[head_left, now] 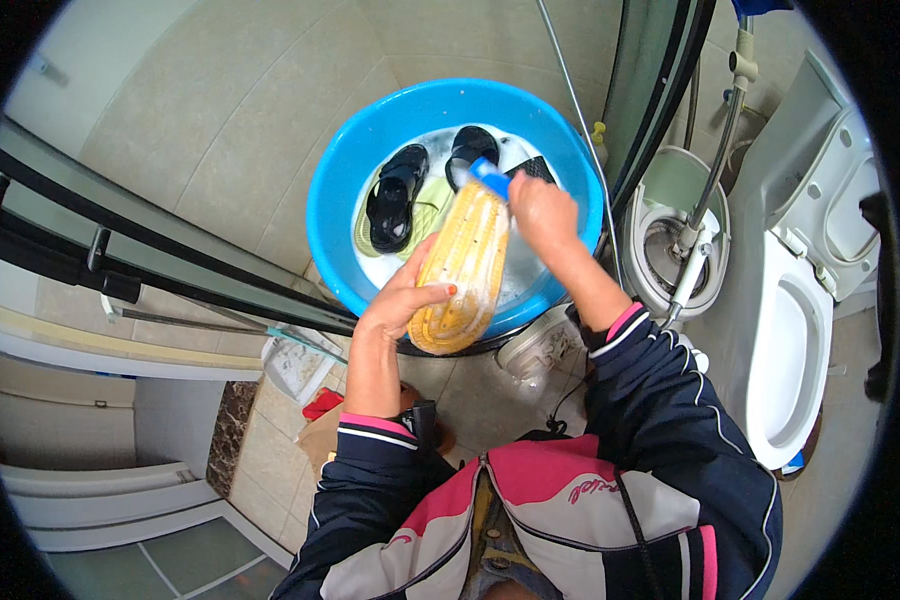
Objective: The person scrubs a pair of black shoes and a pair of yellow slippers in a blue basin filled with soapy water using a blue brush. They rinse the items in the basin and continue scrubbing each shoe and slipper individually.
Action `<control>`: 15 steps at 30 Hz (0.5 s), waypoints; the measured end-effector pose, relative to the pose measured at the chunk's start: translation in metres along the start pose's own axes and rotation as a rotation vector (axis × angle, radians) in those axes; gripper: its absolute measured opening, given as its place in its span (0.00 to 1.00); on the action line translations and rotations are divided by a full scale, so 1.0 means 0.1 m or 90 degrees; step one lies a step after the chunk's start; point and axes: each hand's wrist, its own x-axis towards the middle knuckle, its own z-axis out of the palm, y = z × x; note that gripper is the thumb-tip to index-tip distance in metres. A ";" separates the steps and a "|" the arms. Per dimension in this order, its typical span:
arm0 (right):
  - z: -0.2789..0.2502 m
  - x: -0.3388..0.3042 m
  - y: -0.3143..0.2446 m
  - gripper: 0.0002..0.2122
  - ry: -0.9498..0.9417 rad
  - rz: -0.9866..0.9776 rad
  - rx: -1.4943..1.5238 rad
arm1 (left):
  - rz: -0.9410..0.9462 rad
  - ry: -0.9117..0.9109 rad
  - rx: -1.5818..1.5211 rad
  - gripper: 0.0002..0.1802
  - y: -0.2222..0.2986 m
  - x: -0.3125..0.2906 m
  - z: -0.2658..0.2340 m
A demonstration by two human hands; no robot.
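Observation:
Over the near side of a round blue tub (322, 215), my left hand (402, 298) grips a yellow slipper (462, 275), its sole turned up and streaked with white foam. My right hand (543, 213) is closed round a blue brush (488, 178), which touches the toe end of the sole; the fingers partly hide its handle. Sudsy water fills the tub's bottom. In it lie a black sandal (395, 205) on top of a pale green slipper (432, 205), and a second black shoe (472, 148) farther back. A dark textured piece shows behind my right hand.
Right of the tub stand a pale green bucket (675, 180) and a white toilet (785, 340). A pale shoe (540, 345) sits on the tiles by the tub's near edge. A white dustpan (295, 365) lies near left. Black-framed shower doors (170, 230) flank the tub.

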 end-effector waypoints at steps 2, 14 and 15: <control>-0.04 -0.22 -0.20 0.15 -0.060 -0.115 -0.008 | -0.006 0.018 -0.034 0.49 -0.04 0.06 -0.04; 0.23 0.24 0.59 0.30 -0.104 0.262 0.166 | -0.038 -0.071 0.006 0.50 0.06 -0.05 0.04; 0.24 0.28 0.64 0.33 -0.125 0.263 0.255 | -0.038 -0.064 -0.022 0.50 0.10 -0.06 0.06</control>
